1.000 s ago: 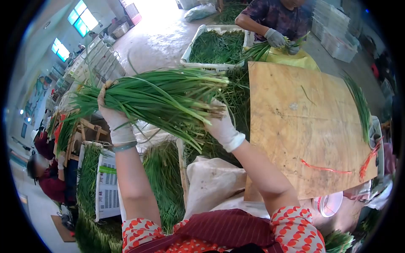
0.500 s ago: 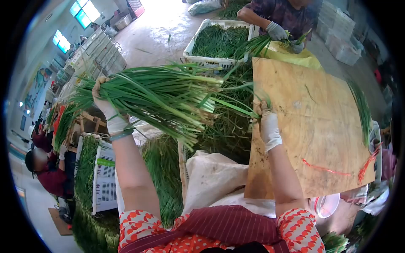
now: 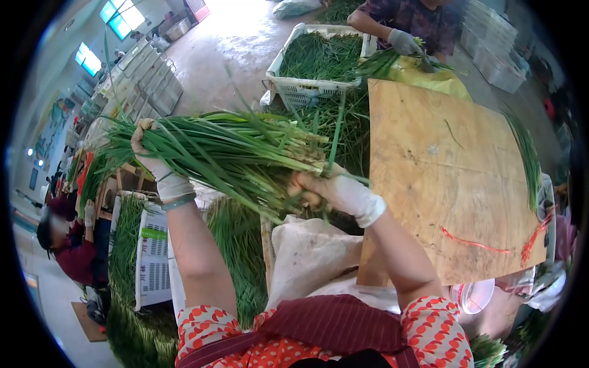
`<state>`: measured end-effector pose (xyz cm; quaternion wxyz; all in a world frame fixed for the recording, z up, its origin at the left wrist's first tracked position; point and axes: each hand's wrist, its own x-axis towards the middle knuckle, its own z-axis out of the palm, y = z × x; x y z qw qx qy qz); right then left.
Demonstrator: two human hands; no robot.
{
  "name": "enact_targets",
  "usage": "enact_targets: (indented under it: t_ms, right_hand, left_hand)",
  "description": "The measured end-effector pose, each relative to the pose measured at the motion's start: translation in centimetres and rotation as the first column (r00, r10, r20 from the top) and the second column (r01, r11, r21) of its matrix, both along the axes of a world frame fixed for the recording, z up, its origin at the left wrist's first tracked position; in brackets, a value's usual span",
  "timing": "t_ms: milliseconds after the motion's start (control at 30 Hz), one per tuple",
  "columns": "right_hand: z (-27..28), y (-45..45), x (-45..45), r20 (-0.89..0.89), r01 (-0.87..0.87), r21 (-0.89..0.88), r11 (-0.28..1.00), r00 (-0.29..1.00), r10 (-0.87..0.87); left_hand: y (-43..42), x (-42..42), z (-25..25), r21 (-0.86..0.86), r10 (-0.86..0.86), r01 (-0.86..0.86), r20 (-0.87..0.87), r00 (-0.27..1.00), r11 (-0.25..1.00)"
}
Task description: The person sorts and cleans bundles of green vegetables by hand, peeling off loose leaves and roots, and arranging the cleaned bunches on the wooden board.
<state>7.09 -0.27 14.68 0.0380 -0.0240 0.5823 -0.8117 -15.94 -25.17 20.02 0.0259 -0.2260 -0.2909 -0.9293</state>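
Observation:
A large bunch of long green stalks (image 3: 227, 144) lies sideways in the air, leafy tips to the left and pale root ends to the right. My gloved left hand (image 3: 152, 153) is wrapped round its leafy part. At the root ends, my gloved right hand (image 3: 331, 190) has its fingers curled against the pale stems. Some loose leaves stick out by that hand, and whether it grips them or the bunch's stems is too cluttered to tell. Below the bunch is a whitish cloth sack (image 3: 313, 254).
At right lies a wooden board (image 3: 454, 184) with red string (image 3: 475, 241). Beyond is a white crate (image 3: 316, 89) of greens. A co-worker (image 3: 411, 21) handles stalks at the top; another person (image 3: 76, 257) is far left. A second crate (image 3: 153, 264) stands lower left.
My right hand went out rightward over the board's edge with a few leaves, then came back left to the root ends. My left hand kept hold of the bunch.

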Motion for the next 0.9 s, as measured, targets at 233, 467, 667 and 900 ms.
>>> enact_targets:
  t_ms: [233,467,667,900]
  right_hand:
    - [-5.3,8.8,3.0,0.043,0.25,0.151,0.956,0.965,-0.259]
    - [4.4,2.3,-4.0,-0.076,0.022,0.699,0.715,0.996,0.044]
    - [1.3,-2.6,-5.1,-0.2,0.145,-0.123,0.982,0.965,-0.168]
    - [1.4,-4.4,-1.0,-0.192,0.211,-0.578,0.788,0.904,-0.383]
  left_hand:
    - [-2.1,0.1,0.1,0.024,0.21,-0.21,0.003,0.978,0.977]
    - [0.9,1.6,1.9,0.099,-0.109,0.119,-0.1,0.989,0.988]
    - [1.9,3.4,2.8,0.084,-0.32,0.337,-0.17,0.932,0.938]
    - [1.1,2.5,1.8,-0.016,-0.366,0.371,-0.199,0.909,0.929]
